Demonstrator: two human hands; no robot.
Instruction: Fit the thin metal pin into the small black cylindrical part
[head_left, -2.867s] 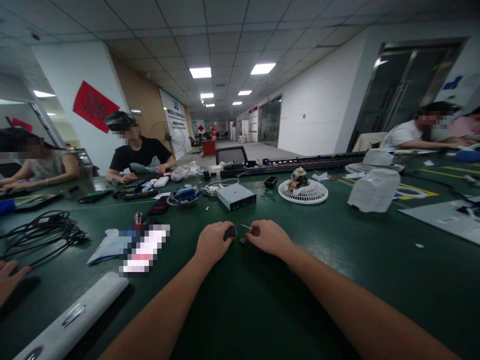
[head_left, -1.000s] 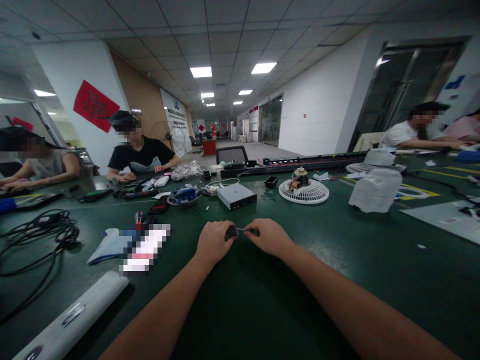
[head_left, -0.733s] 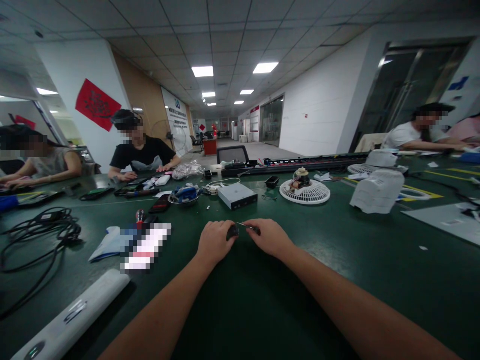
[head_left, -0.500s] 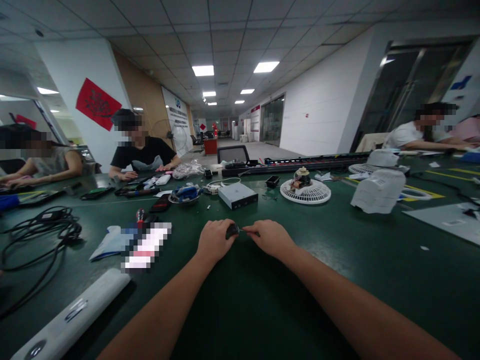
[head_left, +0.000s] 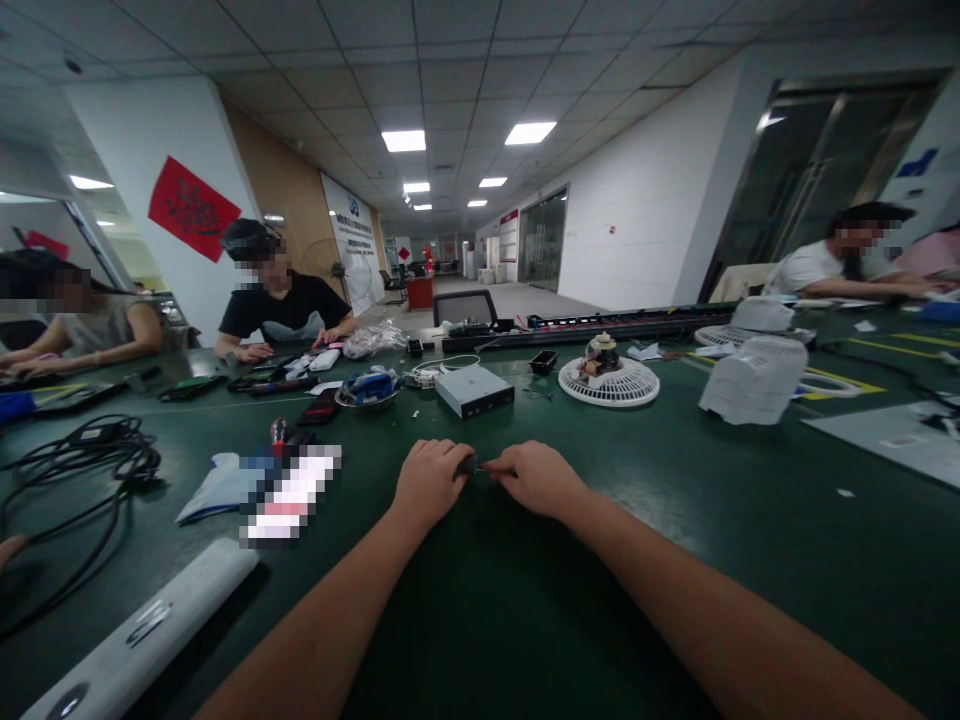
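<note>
Over the green tabletop [head_left: 480, 610], my left hand [head_left: 429, 480] is closed round a small dark object [head_left: 466, 466] with a rounded edge. Its kind is too small and dim to make out, and my fingers cover much of it. Just to its right, my right hand [head_left: 538, 480] pinches something thin against the object's side. A short pale bit shows between the fingertips and the object, but the rest is hidden. Beyond both hands lies an optical disc drive [head_left: 474, 388], a light grey box with a black front.
A white fan grille with a motor [head_left: 609, 380], a white housing [head_left: 756, 380] and a bowl of blue items [head_left: 369, 386] stand farther back. Black cables [head_left: 97, 450], a screwdriver [head_left: 279, 432] and a long white device [head_left: 142, 630] lie left. Several people sit around the table.
The dark object has tilted in my left hand and shows a flatter outline. My hands stay nearly in place. Part of another person's hand now shows at the far left edge.
</note>
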